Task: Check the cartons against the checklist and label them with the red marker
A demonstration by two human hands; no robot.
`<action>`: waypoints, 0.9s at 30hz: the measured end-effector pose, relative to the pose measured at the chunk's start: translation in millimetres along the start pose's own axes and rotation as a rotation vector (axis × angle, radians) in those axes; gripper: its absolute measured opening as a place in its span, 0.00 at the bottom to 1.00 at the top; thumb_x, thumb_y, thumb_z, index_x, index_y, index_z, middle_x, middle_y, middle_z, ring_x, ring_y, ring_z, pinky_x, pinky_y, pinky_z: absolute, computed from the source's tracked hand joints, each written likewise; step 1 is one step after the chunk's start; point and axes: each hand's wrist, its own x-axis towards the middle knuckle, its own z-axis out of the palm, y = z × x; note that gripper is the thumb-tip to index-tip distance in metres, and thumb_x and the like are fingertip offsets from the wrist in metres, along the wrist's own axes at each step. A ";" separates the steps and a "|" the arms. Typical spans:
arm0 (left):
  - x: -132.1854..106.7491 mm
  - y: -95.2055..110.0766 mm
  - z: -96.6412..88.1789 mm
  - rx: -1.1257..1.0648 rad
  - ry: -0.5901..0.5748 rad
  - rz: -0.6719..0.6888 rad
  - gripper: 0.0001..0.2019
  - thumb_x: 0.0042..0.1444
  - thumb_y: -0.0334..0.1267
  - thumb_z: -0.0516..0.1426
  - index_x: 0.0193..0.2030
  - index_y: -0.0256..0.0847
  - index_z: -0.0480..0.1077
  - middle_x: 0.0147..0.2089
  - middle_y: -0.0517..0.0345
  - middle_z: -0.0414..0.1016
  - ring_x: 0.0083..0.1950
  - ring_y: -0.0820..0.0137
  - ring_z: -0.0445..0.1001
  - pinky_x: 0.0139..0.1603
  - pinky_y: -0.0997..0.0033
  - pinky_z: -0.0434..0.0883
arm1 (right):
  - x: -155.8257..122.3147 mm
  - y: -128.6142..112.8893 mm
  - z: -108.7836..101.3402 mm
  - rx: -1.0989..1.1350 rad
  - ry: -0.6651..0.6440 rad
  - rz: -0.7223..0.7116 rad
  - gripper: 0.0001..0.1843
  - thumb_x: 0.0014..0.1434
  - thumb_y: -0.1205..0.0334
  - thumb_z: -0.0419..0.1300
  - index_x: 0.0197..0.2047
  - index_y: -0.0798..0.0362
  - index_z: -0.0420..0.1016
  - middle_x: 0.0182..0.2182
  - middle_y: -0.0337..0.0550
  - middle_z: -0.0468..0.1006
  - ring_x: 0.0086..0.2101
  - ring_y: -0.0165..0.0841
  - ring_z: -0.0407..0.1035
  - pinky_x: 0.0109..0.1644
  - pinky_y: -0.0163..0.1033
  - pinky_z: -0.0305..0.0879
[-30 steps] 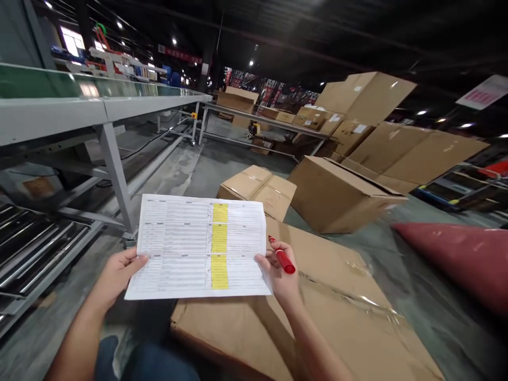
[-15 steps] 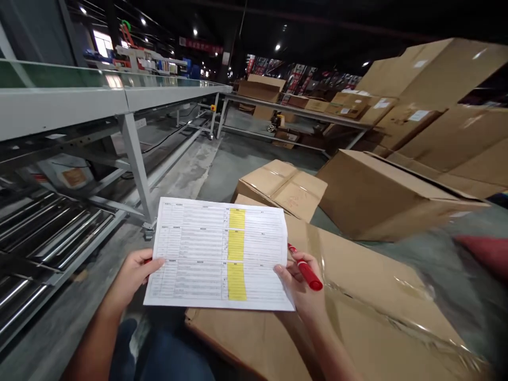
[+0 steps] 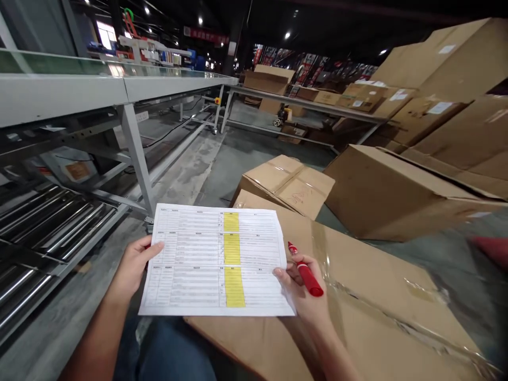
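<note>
A printed sheet of paper (image 3: 198, 259), with table rows and yellow-highlighted blocks, is held up by both hands above a large carton (image 3: 377, 296). My left hand (image 3: 135, 264) pinches its left edge, thumb on top; a bit of red shows behind the paper there, too hidden to name. At the right edge, my right hand (image 3: 305, 286) grips the sheet between thumb and fingers. That same hand also holds a red marker pen (image 3: 308, 278), tilted, its tip end pointing up and away from me.
A smaller taped carton (image 3: 288, 182) lies beyond the large one, with another big carton (image 3: 389, 196) to its right. Stacked cartons (image 3: 444, 69) rise at the back right. On the left run a conveyor table (image 3: 71, 92) and a low roller conveyor (image 3: 67, 227).
The view has turned slightly, so the background cartons appear farther right. Both hands keep their hold, and the paper sits a little lower and farther left in view.
</note>
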 end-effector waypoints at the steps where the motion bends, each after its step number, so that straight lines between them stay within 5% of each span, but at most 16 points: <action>1: 0.5 0.1 1.2 -0.015 0.009 0.003 0.19 0.38 0.46 0.72 0.37 0.39 0.81 0.32 0.54 0.81 0.31 0.67 0.75 0.37 0.70 0.75 | -0.6 0.4 0.2 -0.003 -0.003 -0.003 0.31 0.38 0.50 0.76 0.38 0.47 0.62 0.24 0.35 0.74 0.24 0.32 0.68 0.28 0.37 0.65; 13: 7.2 -1.2 4.3 0.027 0.082 -0.005 0.21 0.34 0.44 0.73 0.37 0.38 0.80 0.31 0.55 0.81 0.26 0.70 0.74 0.28 0.74 0.73 | -3.3 0.9 0.3 0.022 0.048 0.020 0.32 0.37 0.52 0.76 0.39 0.47 0.62 0.26 0.36 0.76 0.27 0.34 0.72 0.31 0.39 0.69; 19: 11.9 -5.5 1.6 0.086 0.114 0.008 0.21 0.35 0.44 0.74 0.37 0.38 0.80 0.29 0.56 0.80 0.23 0.73 0.71 0.15 0.81 0.60 | -3.1 2.7 -2.4 0.005 0.044 0.009 0.31 0.40 0.51 0.75 0.40 0.47 0.61 0.25 0.35 0.76 0.27 0.34 0.72 0.30 0.37 0.67; 27: 7.5 -1.7 11.7 0.089 0.103 0.063 0.22 0.39 0.47 0.73 0.40 0.39 0.79 0.37 0.55 0.83 0.37 0.66 0.79 0.36 0.76 0.76 | -4.4 0.0 -1.4 0.029 0.045 0.035 0.32 0.40 0.51 0.75 0.41 0.47 0.61 0.25 0.36 0.76 0.26 0.35 0.72 0.30 0.38 0.68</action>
